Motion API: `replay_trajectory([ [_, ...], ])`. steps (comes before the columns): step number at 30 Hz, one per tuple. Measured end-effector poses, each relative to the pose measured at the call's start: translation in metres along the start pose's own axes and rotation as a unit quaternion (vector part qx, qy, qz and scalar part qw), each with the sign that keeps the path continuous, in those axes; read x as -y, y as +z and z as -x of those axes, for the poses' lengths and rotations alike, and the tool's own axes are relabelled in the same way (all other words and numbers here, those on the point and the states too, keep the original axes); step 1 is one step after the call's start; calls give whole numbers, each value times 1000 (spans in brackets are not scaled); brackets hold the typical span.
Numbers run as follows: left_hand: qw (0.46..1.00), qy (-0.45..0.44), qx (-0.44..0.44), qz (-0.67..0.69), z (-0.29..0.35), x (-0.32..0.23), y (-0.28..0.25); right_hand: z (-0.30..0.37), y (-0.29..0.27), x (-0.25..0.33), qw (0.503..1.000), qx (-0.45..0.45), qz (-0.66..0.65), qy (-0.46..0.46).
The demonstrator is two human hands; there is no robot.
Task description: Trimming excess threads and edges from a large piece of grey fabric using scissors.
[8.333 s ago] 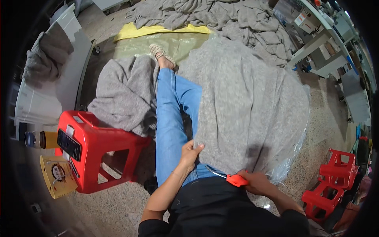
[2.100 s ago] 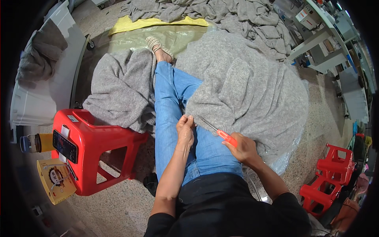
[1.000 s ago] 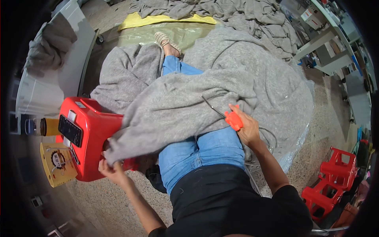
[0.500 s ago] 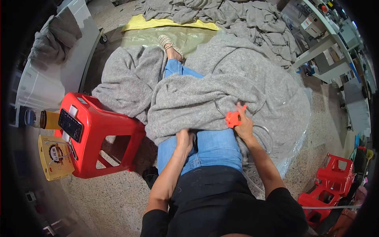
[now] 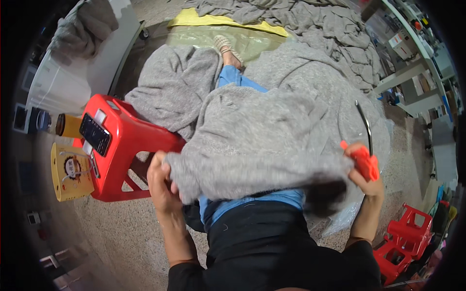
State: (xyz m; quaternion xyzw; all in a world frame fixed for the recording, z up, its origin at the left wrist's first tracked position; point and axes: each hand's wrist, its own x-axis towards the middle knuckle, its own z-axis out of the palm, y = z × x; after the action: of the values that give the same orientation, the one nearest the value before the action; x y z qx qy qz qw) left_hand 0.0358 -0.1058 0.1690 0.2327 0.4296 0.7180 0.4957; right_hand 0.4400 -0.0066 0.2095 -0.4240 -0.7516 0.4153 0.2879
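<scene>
Both hands hold a grey fleece cloth (image 5: 257, 140) across the lap. Left hand (image 5: 162, 182) pinches its near-left corner beside a red plastic stool (image 5: 131, 140); right hand (image 5: 361, 169) is clenched around orange-handled scissors (image 5: 365, 160) at its right edge.

Speckled floor (image 5: 121, 242); red stool (image 5: 128, 145) left; white shelving (image 5: 412, 72) right.

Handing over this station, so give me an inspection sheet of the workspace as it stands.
Surface: speckled floor, clear plastic sheet under the cloth.
Job's things: grey fabric spread over the lap; orange-handled tool with a dark curved blade.
Clutter: red stool carrying a phone; yellow box; bottle; grey cloth pile; more red stools.
Hands: left hand grips the fabric's near edge; right hand holds the tool.
Cables: nothing seen.
Surroundings: shelving at right.
</scene>
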Motion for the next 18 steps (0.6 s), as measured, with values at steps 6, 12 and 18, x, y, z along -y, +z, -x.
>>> replay_trajectory([
  [6, 975, -151, -161, -28, -78, 102, -84, -78, 73, -44, 962, -41, 220, 157],
  [12, 958, -224, -151, 96, -57, 124, -94, -62, 106, -41, 948, -24, 293, 118],
  [18, 980, -196, -34, 23, -13, 147, -84, -29, 137, -26, 954, 81, 285, 46],
])
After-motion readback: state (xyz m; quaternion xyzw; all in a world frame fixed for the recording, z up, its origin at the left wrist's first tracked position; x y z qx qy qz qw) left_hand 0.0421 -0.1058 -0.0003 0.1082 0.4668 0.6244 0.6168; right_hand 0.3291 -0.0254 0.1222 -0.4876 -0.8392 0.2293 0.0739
